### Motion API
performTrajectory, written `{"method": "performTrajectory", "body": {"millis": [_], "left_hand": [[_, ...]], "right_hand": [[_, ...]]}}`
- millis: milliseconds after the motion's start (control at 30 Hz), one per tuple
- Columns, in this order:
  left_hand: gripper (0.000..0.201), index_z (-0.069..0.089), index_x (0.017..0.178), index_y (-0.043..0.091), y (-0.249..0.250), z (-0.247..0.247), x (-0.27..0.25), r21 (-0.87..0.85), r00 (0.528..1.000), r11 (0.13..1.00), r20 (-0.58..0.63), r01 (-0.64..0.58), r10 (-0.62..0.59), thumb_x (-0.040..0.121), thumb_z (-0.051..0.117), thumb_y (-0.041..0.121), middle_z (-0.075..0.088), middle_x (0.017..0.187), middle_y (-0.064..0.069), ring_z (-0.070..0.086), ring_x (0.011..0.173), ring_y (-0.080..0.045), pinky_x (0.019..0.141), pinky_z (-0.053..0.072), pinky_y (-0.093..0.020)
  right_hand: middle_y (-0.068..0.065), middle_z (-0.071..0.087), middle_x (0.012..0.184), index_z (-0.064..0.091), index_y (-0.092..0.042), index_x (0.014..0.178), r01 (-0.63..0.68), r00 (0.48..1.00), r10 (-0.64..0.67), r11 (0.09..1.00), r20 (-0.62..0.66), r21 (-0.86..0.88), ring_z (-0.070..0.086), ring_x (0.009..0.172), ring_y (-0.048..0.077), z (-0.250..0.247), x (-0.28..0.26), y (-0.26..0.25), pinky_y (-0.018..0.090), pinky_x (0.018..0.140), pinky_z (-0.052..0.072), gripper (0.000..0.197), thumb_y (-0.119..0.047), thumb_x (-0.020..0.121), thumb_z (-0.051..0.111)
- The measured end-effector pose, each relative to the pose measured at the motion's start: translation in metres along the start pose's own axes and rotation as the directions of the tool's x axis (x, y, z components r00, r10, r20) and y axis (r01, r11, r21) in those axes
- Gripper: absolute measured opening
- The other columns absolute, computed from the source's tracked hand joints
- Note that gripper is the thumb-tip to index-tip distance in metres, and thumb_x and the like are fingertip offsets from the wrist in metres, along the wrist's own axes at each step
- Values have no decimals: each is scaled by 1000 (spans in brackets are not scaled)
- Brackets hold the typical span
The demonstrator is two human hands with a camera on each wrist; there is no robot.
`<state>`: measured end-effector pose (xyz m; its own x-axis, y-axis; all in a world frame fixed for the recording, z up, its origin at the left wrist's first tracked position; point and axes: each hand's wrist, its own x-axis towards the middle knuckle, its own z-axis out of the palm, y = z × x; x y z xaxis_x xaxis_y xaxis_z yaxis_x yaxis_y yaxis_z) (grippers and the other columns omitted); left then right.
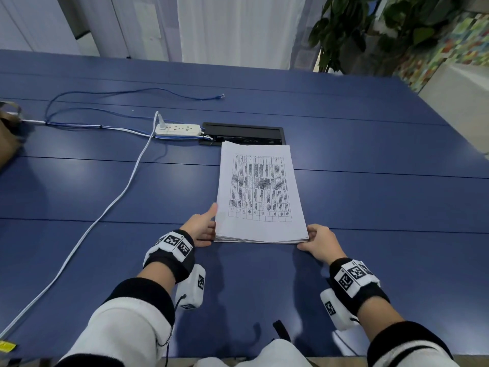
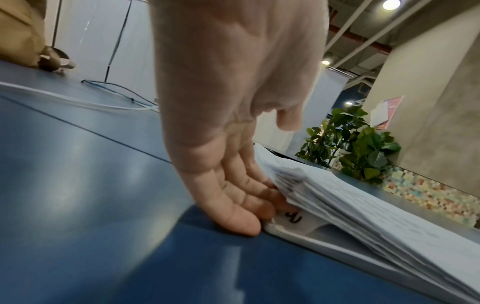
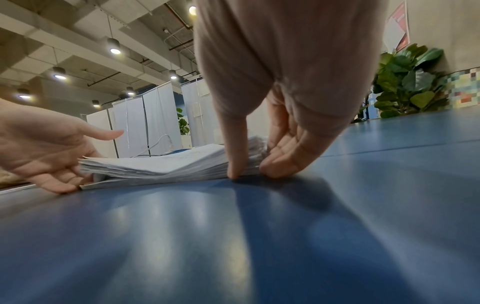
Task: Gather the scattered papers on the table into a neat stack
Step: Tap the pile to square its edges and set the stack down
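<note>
A stack of white papers (image 1: 260, 192) with a printed table on top lies on the blue table (image 1: 383, 181), in the middle. My left hand (image 1: 210, 223) is at its near left corner, with straight fingers (image 2: 241, 218) pressing against the stack's (image 2: 350, 205) left edge and the thumb lying along that edge. My right hand (image 1: 308, 237) is at the near right corner. Its thumb (image 3: 235, 160) touches the near edge of the stack (image 3: 161, 162) and its fingers (image 3: 278, 162) press the right side. The lowest sheets sit slightly apart from the rest near the left corner.
A black cable hatch (image 1: 242, 132) lies just behind the stack, with a white power strip (image 1: 177, 129) to its left. A white cable (image 1: 105, 207) runs diagonally to the near left edge. Blue cables (image 1: 132, 91) lie at the back left, a brown bag (image 1: 8, 139) at the far left.
</note>
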<state>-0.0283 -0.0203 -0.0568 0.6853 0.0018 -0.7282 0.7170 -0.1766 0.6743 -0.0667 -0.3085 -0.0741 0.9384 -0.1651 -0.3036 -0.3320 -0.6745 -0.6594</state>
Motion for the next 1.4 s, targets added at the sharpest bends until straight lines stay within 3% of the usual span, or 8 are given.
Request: {"method": "performTrajectory", "body": {"millis": [167,400,633,833,933,1167,1300,1400], "left_hand": [[16,55,75,9,-2,8,2,66,990,995,-119,-72,80,88,60,15,53,69,-5,50,61,-14,62,46,-24],[21,49,71,17,0,7,4,58,993,995,-85,-82,87,91,56,16,53,81,-5,52,76,-21,64,47,-25],[21,52,58,9,-1,9,12,256,965,953,-163,-161,207,76,63,13,53,66,-12,48,68,-23,74,48,-31],[11,55,75,3,16,15,2,183,949,953,-159,-242,271,85,54,5,54,73,-10,53,61,-21,61,51,-27],[10,52,92,-7,20,17,-4,-4,986,987,-50,-160,160,88,44,-10,56,91,-19,59,70,-31,39,53,-25],[34,52,116,-17,15,13,0,-261,987,953,-87,-154,136,84,43,-22,57,102,-24,63,58,-27,39,51,-19],[39,53,120,-14,16,4,1,-351,991,927,-33,-132,128,85,39,-21,62,104,-23,68,48,-16,45,52,-13],[37,53,121,-13,15,2,-1,-370,991,921,-5,-124,131,86,41,-20,68,86,-18,68,49,-16,45,52,-13]], "right_hand": [[9,71,94,66,-6,106,1,1000,-1,1000,0,-5,62,86,19,0,1,1,20,75,42,38,0,68,72],[11,72,94,67,-7,104,-9,1000,10,1000,-23,22,65,91,24,2,3,5,25,80,46,37,-3,68,74],[10,68,92,64,-5,108,-54,998,57,993,-27,102,61,82,18,0,6,9,19,70,43,40,-2,69,75],[-2,60,73,61,-2,112,-57,998,61,988,-25,141,57,75,16,-1,3,8,2,52,41,40,3,73,69],[5,64,81,62,-3,113,-64,997,68,988,-22,143,59,78,17,0,5,9,12,62,43,42,0,72,71],[4,66,83,65,-12,107,-67,998,67,990,3,127,58,72,13,-1,8,12,15,64,45,33,0,78,57],[1,62,76,64,-5,111,-136,990,142,968,-16,213,55,65,14,0,12,13,32,77,49,33,-3,86,43],[-2,60,71,66,-2,105,-127,988,142,968,-58,216,55,67,16,5,15,10,35,79,49,24,-16,89,54]]}}
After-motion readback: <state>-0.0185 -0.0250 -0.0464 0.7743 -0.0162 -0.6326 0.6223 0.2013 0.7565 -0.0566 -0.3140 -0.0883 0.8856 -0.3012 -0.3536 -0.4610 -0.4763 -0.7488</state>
